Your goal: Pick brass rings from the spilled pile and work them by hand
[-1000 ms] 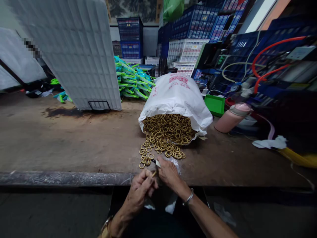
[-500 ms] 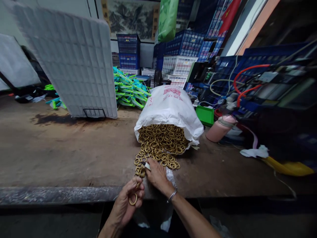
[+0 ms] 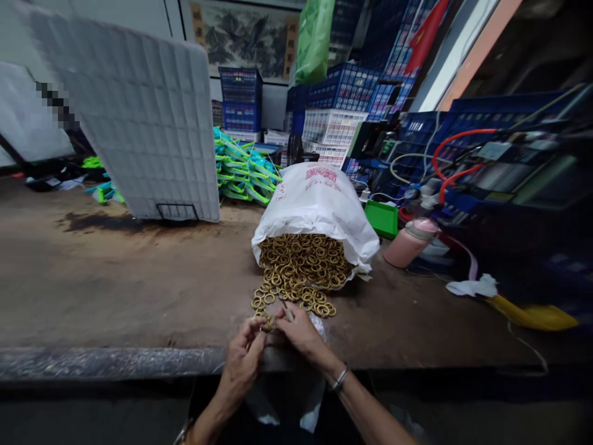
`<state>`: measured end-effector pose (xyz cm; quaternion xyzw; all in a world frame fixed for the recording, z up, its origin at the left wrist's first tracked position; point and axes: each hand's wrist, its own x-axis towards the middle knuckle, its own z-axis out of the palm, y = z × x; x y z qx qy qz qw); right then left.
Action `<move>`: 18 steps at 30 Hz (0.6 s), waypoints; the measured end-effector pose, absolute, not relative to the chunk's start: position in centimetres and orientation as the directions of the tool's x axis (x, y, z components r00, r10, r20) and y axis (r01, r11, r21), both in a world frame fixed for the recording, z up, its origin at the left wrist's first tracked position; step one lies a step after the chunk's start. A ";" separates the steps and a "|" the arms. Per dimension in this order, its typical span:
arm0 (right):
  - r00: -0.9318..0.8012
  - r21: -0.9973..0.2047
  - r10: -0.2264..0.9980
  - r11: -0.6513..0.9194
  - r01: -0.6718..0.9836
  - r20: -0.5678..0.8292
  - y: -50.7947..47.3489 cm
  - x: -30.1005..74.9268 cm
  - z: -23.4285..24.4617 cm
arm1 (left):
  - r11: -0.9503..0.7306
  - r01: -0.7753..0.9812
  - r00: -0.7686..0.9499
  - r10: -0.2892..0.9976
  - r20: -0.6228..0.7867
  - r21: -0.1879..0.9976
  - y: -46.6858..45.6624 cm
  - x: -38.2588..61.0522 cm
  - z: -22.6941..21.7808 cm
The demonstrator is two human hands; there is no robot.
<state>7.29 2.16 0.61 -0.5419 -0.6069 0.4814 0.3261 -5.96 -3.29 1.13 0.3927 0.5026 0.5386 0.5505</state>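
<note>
A white woven sack [image 3: 315,198] lies on its side with its mouth toward me. Brass-coloured rings [image 3: 303,259] fill the mouth and spill onto the tabletop. At the table's front edge my left hand [image 3: 243,352] pinches a ring [image 3: 269,324] between thumb and fingers. My right hand [image 3: 301,334] is close beside it, fingertips near the same ring. A small tool with a pale handle [image 3: 288,312] and thin dark tip is gripped in my right hand, pointing up toward the spilled rings. My fingers partly hide the held ring.
A padded white panel [image 3: 134,117] stands at the left, with bright green and blue items [image 3: 245,167] behind it. A green tray [image 3: 382,218], a pink bottle [image 3: 411,242] and a yellow cloth-like piece [image 3: 532,314] lie to the right. Stacked crates [image 3: 241,99] rise behind.
My left hand has moved up and turned toward the right hand. The right hand has drawn back slightly from the spilled rings, its tool now pointing more upward.
</note>
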 end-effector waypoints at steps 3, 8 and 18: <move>-0.274 -0.932 0.892 -0.326 0.161 -0.360 0.9 7.5 1.9 | -0.058 -0.005 0.004 0.998 0.058 0.998 -3.3 -6.1 1.4; -0.366 -0.874 0.805 -0.482 0.056 -0.467 -0.6 7.8 3.1 | -0.136 0.081 0.139 0.983 0.124 0.987 -3.8 -6.2 1.2; -0.291 -0.948 0.945 -0.055 0.312 -0.151 -0.9 7.5 2.0 | 0.051 -0.092 0.039 0.998 -0.048 0.994 -4.4 -5.9 2.0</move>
